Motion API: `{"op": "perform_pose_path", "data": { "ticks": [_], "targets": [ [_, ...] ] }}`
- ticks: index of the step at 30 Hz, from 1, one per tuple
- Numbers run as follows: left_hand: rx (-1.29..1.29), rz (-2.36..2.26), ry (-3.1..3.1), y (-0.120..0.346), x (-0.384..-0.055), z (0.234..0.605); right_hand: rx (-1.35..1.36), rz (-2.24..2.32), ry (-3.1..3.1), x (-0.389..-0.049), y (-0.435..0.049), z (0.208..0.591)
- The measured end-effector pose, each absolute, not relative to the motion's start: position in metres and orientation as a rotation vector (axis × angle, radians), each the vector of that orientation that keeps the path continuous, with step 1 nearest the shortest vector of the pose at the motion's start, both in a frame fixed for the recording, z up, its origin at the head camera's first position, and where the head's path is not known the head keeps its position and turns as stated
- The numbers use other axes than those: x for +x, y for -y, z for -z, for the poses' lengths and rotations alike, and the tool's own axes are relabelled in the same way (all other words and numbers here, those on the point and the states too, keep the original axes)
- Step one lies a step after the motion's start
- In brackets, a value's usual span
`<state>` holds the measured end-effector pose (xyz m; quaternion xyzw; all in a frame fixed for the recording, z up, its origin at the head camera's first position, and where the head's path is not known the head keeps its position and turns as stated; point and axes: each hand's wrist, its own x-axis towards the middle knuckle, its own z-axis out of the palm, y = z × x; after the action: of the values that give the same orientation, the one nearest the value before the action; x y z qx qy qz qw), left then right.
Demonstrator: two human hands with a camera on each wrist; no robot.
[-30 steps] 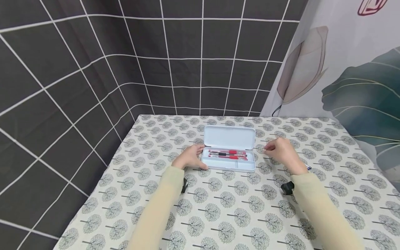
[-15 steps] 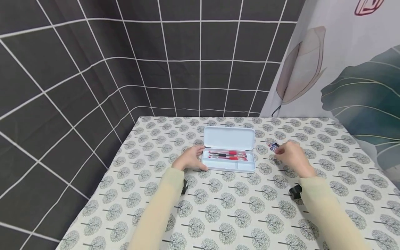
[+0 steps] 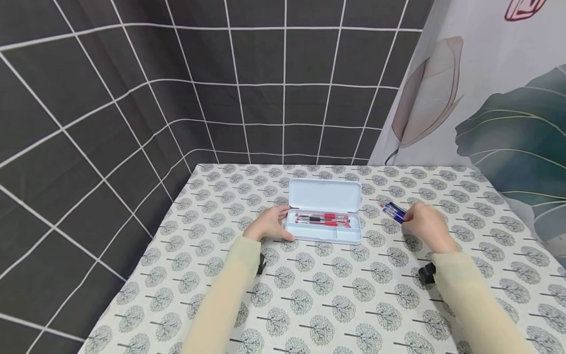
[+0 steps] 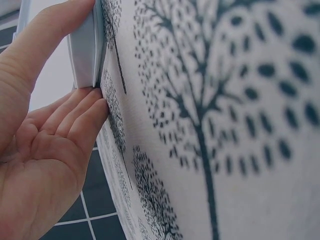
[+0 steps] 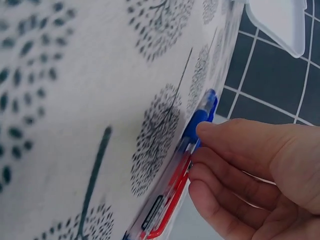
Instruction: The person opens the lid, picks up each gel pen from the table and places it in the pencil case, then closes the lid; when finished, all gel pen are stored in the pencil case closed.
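An open pale blue pencil case [image 3: 311, 235] lies mid-table with its lid [image 3: 325, 194] tilted up at the back. Red and black pens [image 3: 322, 222] lie in its long compartment; the small front-right compartment shows no pens. My left hand [image 3: 268, 224] holds the case's left end, thumb on the front corner and fingers at the back. Right of the case, several blue pens [image 3: 392, 212] lie slantwise on the tablecloth. My right hand [image 3: 428, 227] pinches them near their right end. In the right wrist view the thumb presses a blue pen grip [image 5: 196, 122], beside a red clip [image 5: 172, 212].
The tablecloth [image 3: 320, 285] has a grey tree print. A dark cloth with white grid lines [image 3: 261, 103] hangs behind and to the left. At the right hangs a pale curtain [image 3: 486, 64] with leaf shapes. Each wrist bears a small black device [image 3: 427, 273].
My right hand has slid rightward along the blue pens, uncovering their left part. My left hand and the case have stayed in place.
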<state>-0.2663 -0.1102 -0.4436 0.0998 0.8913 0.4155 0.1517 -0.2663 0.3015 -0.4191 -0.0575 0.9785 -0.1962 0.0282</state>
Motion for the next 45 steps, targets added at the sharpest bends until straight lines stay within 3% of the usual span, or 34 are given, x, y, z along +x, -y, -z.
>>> {"op": "perform_pose_path", "data": {
  "ticks": [29,45],
  "targets": [
    [0.291,-1.219,-2.541,0.11,-0.268,0.441,-0.235,0.341,-3.139,-0.262,-0.297,0.42],
    [0.294,-1.206,-2.554,0.11,-0.266,0.442,-0.204,0.465,-3.122,-0.258,-0.29,0.413]
  ]
}}
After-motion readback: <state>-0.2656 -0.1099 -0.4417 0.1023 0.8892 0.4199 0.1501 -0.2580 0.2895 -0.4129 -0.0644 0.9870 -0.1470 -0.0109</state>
